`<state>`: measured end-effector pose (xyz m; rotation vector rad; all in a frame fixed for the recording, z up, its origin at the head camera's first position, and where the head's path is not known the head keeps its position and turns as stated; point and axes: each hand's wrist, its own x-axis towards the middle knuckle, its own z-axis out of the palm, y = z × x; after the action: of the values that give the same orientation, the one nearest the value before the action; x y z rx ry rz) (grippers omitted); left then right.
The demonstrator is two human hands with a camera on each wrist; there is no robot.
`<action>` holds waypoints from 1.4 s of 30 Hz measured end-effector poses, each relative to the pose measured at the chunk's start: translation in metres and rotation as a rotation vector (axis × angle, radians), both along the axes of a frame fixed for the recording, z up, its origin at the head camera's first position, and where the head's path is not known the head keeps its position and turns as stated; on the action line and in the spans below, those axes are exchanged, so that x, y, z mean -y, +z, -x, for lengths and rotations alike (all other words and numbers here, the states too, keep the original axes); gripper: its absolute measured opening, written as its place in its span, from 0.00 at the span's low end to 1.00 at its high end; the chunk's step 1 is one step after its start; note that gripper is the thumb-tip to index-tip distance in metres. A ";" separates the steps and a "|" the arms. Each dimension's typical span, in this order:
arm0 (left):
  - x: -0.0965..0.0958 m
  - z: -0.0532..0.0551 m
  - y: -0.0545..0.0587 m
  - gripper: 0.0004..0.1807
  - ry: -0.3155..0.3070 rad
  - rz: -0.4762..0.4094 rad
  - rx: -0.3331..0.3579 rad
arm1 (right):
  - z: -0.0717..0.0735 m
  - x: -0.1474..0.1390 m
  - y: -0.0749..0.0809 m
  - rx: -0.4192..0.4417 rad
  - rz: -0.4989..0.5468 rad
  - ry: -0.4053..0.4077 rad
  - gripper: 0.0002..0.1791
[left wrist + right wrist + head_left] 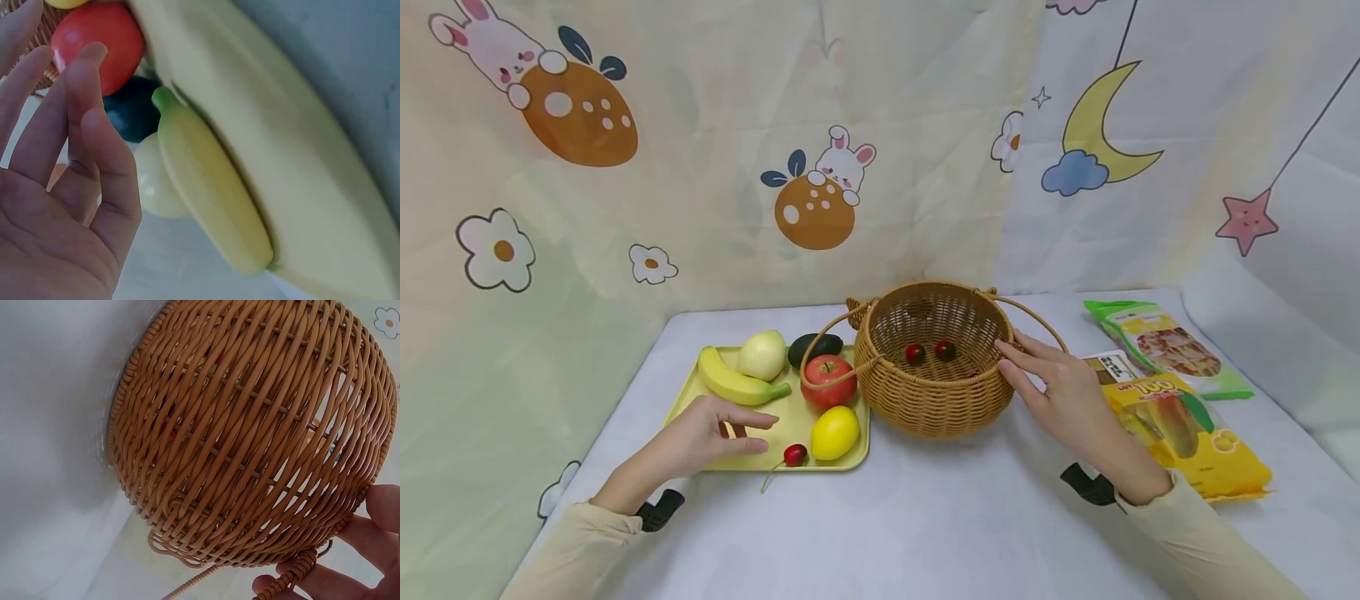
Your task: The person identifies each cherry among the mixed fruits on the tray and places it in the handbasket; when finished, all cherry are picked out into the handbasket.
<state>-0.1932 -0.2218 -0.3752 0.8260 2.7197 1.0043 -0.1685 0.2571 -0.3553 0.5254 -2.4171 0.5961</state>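
My left hand (711,433) hovers over the front left of a yellow tray (775,463), thumb and fingers apart with nothing between them. Just right of its fingertips, a red cherry (795,455) lies at the tray's front edge, its stem hanging over the rim. My right hand (1067,392) holds the right rim of a brown wicker basket (936,408), beside its handle. Two more red cherries (915,354) lie inside the basket. In the left wrist view, the banana (212,187) lies beside the left hand.
The tray also carries a pale round fruit (763,355), a dark green avocado (815,351), a red apple (828,382) and a lemon (835,433). The left basket handle overlaps the apple. Yellow (1187,433) and green (1172,346) snack bags lie at right.
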 end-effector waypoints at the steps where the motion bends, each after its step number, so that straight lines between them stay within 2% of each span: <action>1: -0.001 0.000 -0.003 0.22 -0.010 -0.003 0.006 | 0.000 0.000 0.000 0.002 -0.001 0.000 0.20; 8: -0.008 0.004 -0.016 0.23 -0.048 -0.012 0.052 | -0.001 0.000 0.000 0.003 -0.001 -0.001 0.20; 14: -0.016 0.004 -0.022 0.24 -0.050 0.018 0.088 | -0.001 0.000 0.000 -0.001 -0.013 -0.003 0.20; 20: -0.022 0.003 -0.027 0.24 -0.052 0.025 0.093 | 0.000 0.000 -0.002 0.000 -0.010 -0.004 0.20; 31: -0.028 0.004 -0.027 0.21 -0.046 0.051 0.067 | 0.001 -0.002 -0.003 -0.008 -0.006 -0.005 0.20; 42: -0.028 0.005 -0.024 0.21 -0.048 0.054 0.081 | 0.001 -0.002 -0.002 -0.002 -0.011 -0.008 0.20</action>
<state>-0.1977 -0.1937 -0.3997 0.8192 2.6342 0.9289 -0.1699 0.2588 -0.3576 0.5209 -2.4208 0.5784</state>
